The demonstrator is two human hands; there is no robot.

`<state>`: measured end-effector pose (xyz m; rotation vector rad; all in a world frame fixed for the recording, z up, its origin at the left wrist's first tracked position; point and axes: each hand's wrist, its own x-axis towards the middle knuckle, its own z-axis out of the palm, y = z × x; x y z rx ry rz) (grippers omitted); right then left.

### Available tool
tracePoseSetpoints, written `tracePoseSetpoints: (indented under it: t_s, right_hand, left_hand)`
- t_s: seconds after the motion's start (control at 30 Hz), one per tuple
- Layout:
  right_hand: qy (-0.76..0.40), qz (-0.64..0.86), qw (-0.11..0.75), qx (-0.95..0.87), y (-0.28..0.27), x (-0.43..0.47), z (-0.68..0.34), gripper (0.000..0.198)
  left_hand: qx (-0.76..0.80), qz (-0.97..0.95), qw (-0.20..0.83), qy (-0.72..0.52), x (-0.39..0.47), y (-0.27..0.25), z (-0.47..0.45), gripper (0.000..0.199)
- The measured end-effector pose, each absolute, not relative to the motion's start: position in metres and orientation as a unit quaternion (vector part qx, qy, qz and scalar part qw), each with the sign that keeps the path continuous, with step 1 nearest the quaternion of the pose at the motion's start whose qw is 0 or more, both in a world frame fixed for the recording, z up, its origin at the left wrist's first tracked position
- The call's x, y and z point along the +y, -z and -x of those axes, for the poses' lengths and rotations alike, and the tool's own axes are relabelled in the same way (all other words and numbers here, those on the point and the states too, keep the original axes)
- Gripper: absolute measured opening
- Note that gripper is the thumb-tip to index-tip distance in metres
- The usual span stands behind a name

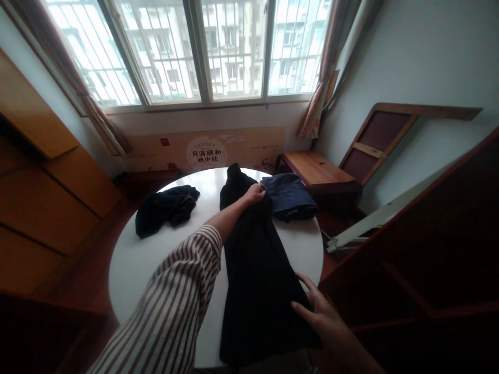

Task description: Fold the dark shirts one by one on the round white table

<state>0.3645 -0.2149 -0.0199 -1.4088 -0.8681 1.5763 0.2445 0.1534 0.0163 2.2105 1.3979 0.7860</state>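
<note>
A long black garment [255,280] lies lengthwise across the round white table [132,280], its narrow end pointing toward the window and its wide end toward me. My left hand [256,192] is closed on the garment's upper right edge, with the fingers bunched together. Lower down, my right hand [320,310] rests at the right edge near the wide end. Its thumb and index finger are spread apart and touch the cloth; the other fingers are mostly hidden. Beside my left hand sits a folded dark blue garment [290,197].
On the table's left lies a crumpled black garment [166,208]. A wooden stool or bench [317,169] stands behind the table at right. Wooden cabinets [42,187] line the left side, and a dark wooden panel [429,270] rises at the right.
</note>
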Motion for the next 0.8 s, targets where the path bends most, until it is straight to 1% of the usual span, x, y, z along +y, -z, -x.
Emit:
tracePoseSetpoints:
  t_s: [0.07, 0.2, 0.27, 0.37, 0.47, 0.53, 0.6, 0.63, 0.67, 0.77, 0.8]
  right_hand:
    - [-0.616, 0.578, 0.421, -0.332, 0.026, -0.223, -0.371, 0.091]
    - [-0.557, 0.625, 0.398, -0.374, 0.027, -0.234, -0.379, 0.059]
    - [-0.515, 0.646, 0.379, -0.417, 0.026, -0.238, -0.382, 0.05]
    - [-0.429, 0.667, 0.357, -0.494, 0.024, -0.242, -0.386, 0.042]
    - [-0.363, 0.666, 0.33, -0.561, 0.021, -0.246, -0.389, 0.04]
    - [-0.36, 0.661, 0.314, -0.579, 0.018, -0.248, -0.39, 0.04]
    - [-0.38, 0.652, 0.305, -0.581, 0.015, -0.249, -0.39, 0.039]
    - [-0.392, 0.647, 0.302, -0.58, 0.014, -0.249, -0.39, 0.039]
    - [-0.398, 0.645, 0.301, -0.579, 0.014, -0.25, -0.391, 0.039]
    - [-0.389, 0.653, 0.293, -0.579, 0.02, -0.252, -0.396, 0.04]
    - [-0.379, 0.662, 0.29, -0.579, 0.025, -0.253, -0.399, 0.039]
  left_hand:
    - [0.517, -0.788, 0.179, -0.283, 0.154, -0.005, -0.234, 0.015]
    - [0.587, -0.744, 0.102, -0.302, 0.171, -0.004, -0.193, 0.025]
    - [0.615, -0.724, 0.077, -0.303, 0.182, -0.007, -0.176, 0.031]
    - [0.637, -0.714, 0.067, -0.283, 0.198, -0.01, -0.164, 0.044]
    - [0.636, -0.725, 0.076, -0.253, 0.213, -0.013, -0.163, 0.057]
    - [0.613, -0.75, 0.093, -0.231, 0.222, -0.015, -0.163, 0.071]
    - [0.578, -0.776, 0.133, -0.217, 0.228, -0.014, -0.161, 0.081]
    - [0.564, -0.782, 0.156, -0.215, 0.231, -0.012, -0.16, 0.081]
    - [0.556, -0.782, 0.175, -0.218, 0.233, -0.01, -0.159, 0.074]
    - [0.571, -0.761, 0.191, -0.239, 0.239, -0.002, -0.157, 0.038]
    - [0.582, -0.75, 0.187, -0.251, 0.24, 0.0, -0.157, 0.029]
